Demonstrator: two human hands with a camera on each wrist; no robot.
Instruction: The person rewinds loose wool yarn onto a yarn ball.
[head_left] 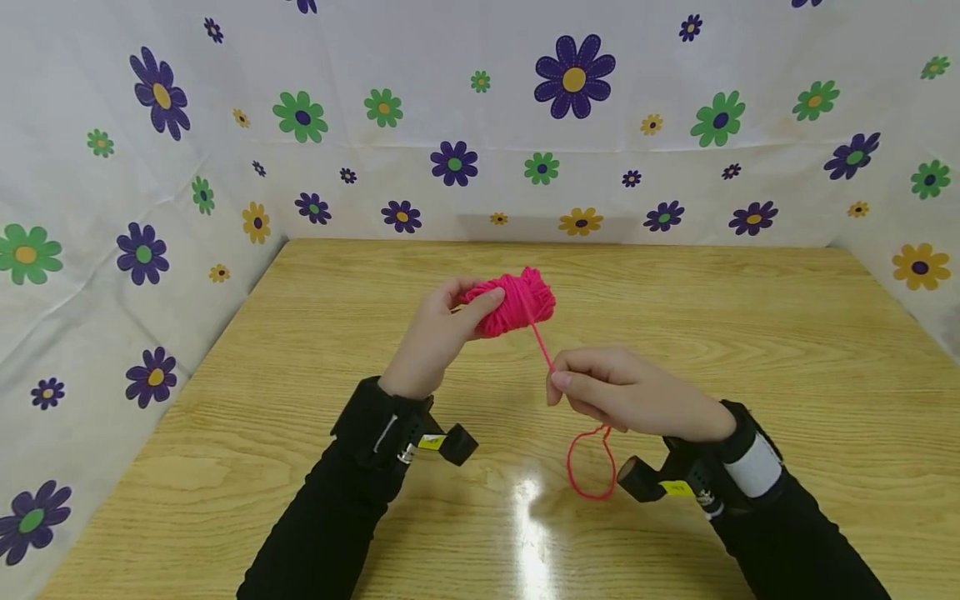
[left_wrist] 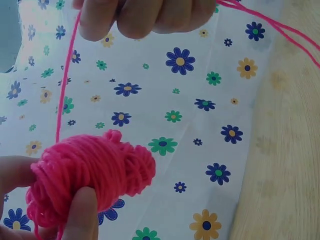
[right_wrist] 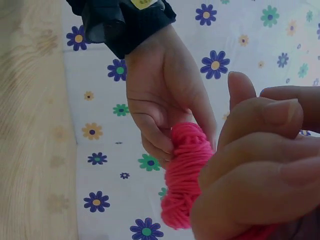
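Observation:
A small bundle of hot-pink yarn [head_left: 517,304], wound round its middle, is held above the table by my left hand [head_left: 438,333], thumb on the near side and fingers behind. From the bundle one strand [left_wrist: 65,90] runs taut to my right hand [head_left: 618,387], which pinches it between thumb and curled fingers. A loose loop of the yarn's tail [head_left: 592,497] hangs below the right hand. In the right wrist view, the right hand's fingers [right_wrist: 260,160] cover part of the bundle [right_wrist: 187,175].
Both hands are over a light wooden table [head_left: 262,467]. A white cloth [head_left: 495,117] printed with purple, green and yellow flowers stands behind it and along its sides. Black wrist cameras [head_left: 457,444] are strapped to both sleeved arms.

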